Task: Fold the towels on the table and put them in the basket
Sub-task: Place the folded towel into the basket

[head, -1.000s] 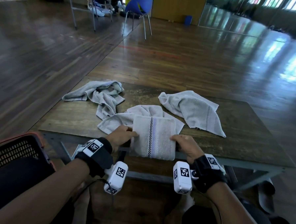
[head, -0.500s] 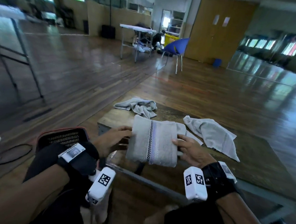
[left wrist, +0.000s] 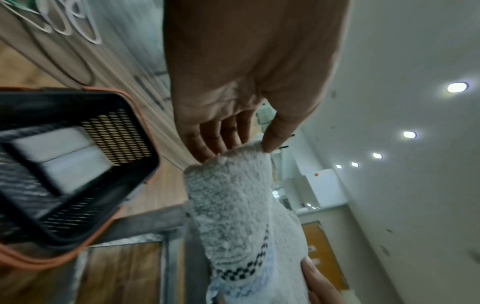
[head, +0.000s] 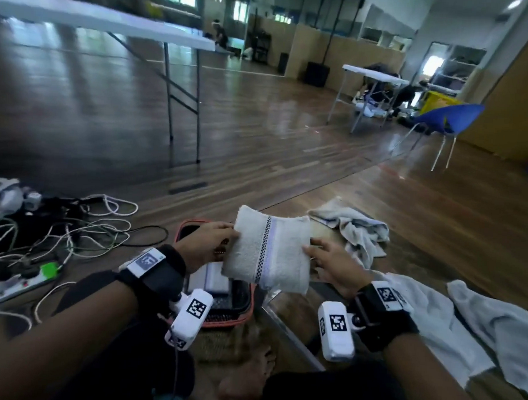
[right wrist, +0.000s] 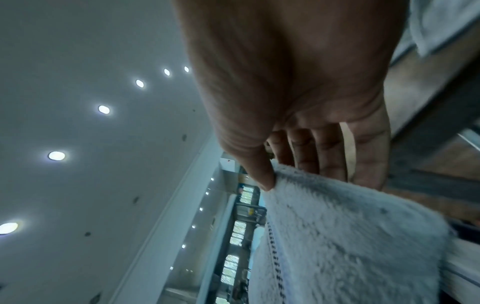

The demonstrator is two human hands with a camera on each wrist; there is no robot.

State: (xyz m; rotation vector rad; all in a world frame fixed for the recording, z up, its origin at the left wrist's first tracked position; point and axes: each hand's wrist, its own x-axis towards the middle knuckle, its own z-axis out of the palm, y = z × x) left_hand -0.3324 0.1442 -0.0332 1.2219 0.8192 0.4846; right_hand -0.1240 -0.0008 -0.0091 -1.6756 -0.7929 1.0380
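A folded white towel with a checkered band hangs in the air above the black basket with an orange rim. My left hand pinches its left edge and my right hand pinches its right edge. The left wrist view shows my left hand with thumb and fingers on the towel and the basket holding a folded towel. In the right wrist view my right hand grips the towel. Unfolded towels lie on the table.
Cables and a power strip lie on the floor to the left. A white folding table stands beyond them. A blue chair and another table stand at the back right. My bare foot is below the basket.
Both hands lifted the folded towel off the table's front edge and carried it left, over the basket. My head turned left with it.
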